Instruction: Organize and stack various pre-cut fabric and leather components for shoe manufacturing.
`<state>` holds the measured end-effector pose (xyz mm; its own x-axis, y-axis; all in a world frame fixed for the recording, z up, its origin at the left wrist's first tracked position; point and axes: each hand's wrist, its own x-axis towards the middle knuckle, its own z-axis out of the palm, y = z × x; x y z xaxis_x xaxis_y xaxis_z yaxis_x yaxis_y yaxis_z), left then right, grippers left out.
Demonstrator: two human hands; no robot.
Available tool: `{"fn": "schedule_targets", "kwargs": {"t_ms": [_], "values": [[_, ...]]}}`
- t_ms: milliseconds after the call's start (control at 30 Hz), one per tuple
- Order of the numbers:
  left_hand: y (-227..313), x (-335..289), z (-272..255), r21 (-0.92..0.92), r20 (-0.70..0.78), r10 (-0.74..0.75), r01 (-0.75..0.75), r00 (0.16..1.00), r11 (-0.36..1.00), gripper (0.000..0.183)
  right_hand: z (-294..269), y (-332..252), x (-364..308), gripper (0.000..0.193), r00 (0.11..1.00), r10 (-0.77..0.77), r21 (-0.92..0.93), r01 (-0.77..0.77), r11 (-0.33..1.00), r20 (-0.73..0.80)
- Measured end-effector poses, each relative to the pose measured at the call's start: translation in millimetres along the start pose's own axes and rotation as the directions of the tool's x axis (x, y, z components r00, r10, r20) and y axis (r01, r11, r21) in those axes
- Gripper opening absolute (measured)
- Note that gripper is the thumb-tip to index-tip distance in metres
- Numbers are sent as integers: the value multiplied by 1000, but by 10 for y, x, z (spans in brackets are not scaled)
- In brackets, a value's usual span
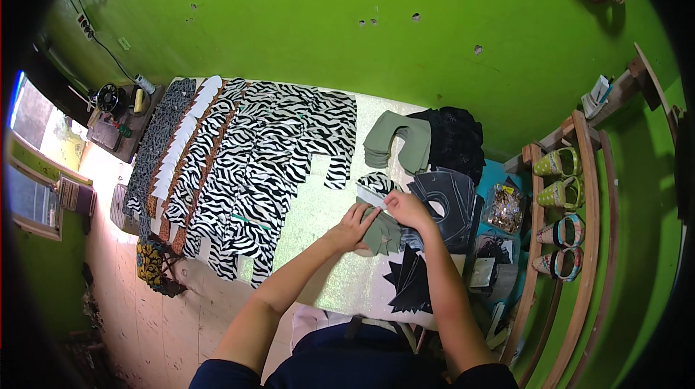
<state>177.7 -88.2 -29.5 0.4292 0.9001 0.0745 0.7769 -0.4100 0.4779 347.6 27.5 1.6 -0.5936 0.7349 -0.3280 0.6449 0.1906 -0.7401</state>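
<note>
At the near right part of the table my hands work close together over small cut pieces. My left hand lies on a small stack of grey-green pieces, its fingers stretched out and apart from the thumb. Just right of it my right hand has thumb and fingers closed on the edge of a zebra-print piece, whose pale underside shows between the hands. Part of this piece is hidden by my fingers. Dark grey curved pieces lie beside my right hand, and black pointed pieces lie nearer me.
Rows of zebra-print pieces cover the table's left side. Grey-green U-shaped pieces and black pieces lie at the back right. A wooden rack with sandals and a bag of small items stand to the right.
</note>
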Motion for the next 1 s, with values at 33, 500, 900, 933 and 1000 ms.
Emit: {"fn": "schedule_targets", "kwargs": {"t_ms": [33,500,900,933,1000], "values": [[32,73,-129,-77,122,-50,59,991,995,98,-56,-7,61,15,971,-40,40,51,998,-235],[-1044,1748,-729,-116,-121,-477,465,870,877,60,-597,128,1103,84,755,176,8,-220,975,-632],[-1147,2085,-537,-329,13,-708,672,706,663,68,-526,482,1349,47,786,259,267,-124,956,-561],[-1132,2057,-555,-329,11,-709,672,705,663,68,-511,442,1341,41,726,251,214,-146,966,-640],[-1116,1942,-597,-505,33,-681,601,731,620,65,-494,266,1277,40,712,237,195,-143,970,-661]]}}
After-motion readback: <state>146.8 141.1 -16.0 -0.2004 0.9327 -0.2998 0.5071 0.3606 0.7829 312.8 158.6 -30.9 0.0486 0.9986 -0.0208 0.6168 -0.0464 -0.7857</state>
